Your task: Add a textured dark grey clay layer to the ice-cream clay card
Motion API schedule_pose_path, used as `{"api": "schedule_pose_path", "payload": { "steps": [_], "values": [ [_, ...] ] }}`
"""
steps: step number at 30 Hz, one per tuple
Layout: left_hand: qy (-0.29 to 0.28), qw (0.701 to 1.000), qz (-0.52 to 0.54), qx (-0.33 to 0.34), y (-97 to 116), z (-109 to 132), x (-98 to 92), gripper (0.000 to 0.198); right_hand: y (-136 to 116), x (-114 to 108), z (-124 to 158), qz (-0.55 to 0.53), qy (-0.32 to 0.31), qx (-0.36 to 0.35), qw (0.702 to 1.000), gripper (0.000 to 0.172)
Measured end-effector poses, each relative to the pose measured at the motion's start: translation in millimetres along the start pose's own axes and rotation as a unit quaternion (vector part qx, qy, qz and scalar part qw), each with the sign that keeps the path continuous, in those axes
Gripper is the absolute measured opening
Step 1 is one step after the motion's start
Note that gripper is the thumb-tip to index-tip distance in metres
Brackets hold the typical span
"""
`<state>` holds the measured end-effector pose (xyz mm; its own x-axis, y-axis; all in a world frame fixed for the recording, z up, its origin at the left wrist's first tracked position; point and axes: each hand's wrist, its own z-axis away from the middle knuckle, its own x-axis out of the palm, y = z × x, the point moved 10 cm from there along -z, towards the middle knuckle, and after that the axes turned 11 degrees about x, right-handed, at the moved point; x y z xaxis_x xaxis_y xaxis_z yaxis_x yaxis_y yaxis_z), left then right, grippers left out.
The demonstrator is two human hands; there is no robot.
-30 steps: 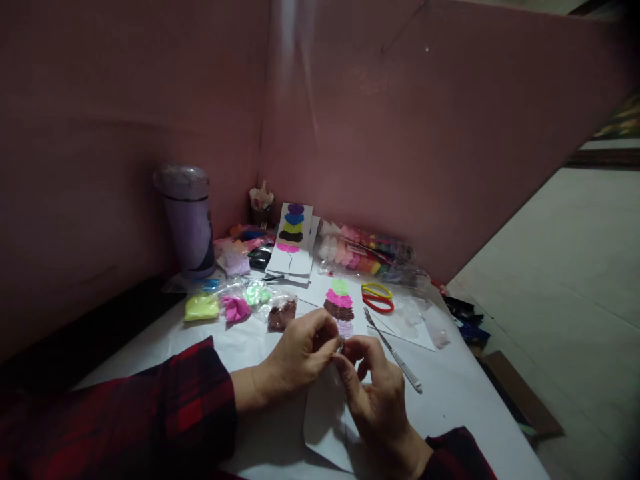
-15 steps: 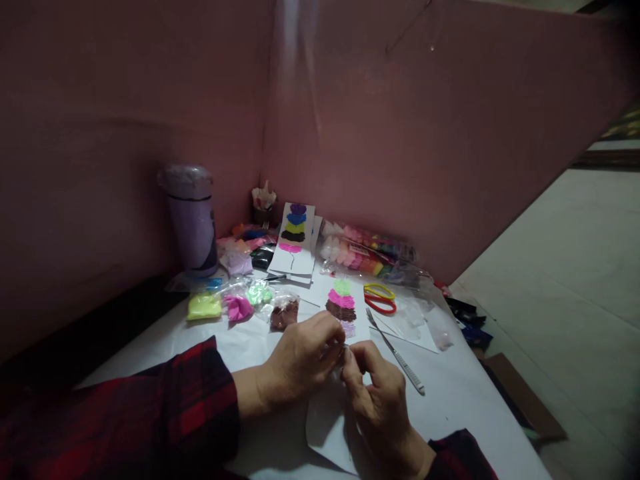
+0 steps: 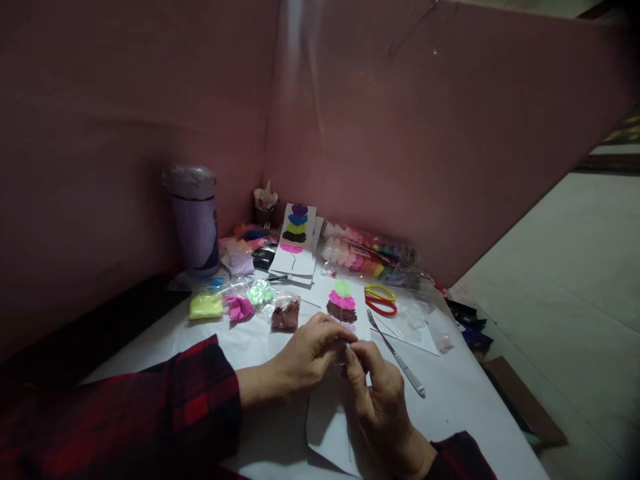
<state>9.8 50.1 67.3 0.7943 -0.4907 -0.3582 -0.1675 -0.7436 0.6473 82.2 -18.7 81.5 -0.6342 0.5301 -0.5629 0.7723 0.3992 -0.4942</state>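
Over the white-covered table, my left hand (image 3: pixel 313 353) and my right hand (image 3: pixel 381 393) meet at the fingertips, both pinched closed. Whatever they hold between them is small and mostly hidden; a pale, shiny bit shows at the fingertips. Beneath the hands lies a white card (image 3: pixel 327 427). Just beyond them is another card bearing textured bands of green, pink, brown and lilac clay (image 3: pixel 342 301), its lower part covered by my fingers. A fork (image 3: pixel 400 360) with a patterned handle rests to the right of my right hand.
Left of centre sit bags of yellow clay (image 3: pixel 205 305), pink clay (image 3: pixel 239 308), green clay (image 3: pixel 260 292) and brown clay (image 3: pixel 285 315). Behind stand a purple tumbler (image 3: pixel 195 223) and a card with coloured bands (image 3: pixel 294 257). Red-and-yellow-handled scissors (image 3: pixel 381 300) lie near packed clay (image 3: pixel 355 257).
My left fingers have shifted slightly right and now overlap the right fingertips more. The view has moved a little; the objects on the table stay in place.
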Motion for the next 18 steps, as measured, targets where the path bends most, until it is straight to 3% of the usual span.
{"api": "schedule_pose_path", "payload": {
  "steps": [3, 11, 18],
  "values": [
    [-0.006, 0.999, 0.0, -0.038, -5.6, 0.3, -1.9, 0.015, -4.8, -0.3, 1.4, 0.012, -0.004, -0.011, 1.0, 0.014],
    [-0.02, 0.999, 0.006, -0.046, -3.5, -4.8, -4.8, 0.014, -9.0, 1.7, 3.6, 0.027, -0.006, -0.028, 0.999, 0.016],
    [0.001, 0.988, 0.044, -0.148, -14.0, 0.7, -6.6, 0.016, -18.5, 5.4, 8.3, 0.078, -0.011, -0.069, 0.995, 0.017]
  ]
}}
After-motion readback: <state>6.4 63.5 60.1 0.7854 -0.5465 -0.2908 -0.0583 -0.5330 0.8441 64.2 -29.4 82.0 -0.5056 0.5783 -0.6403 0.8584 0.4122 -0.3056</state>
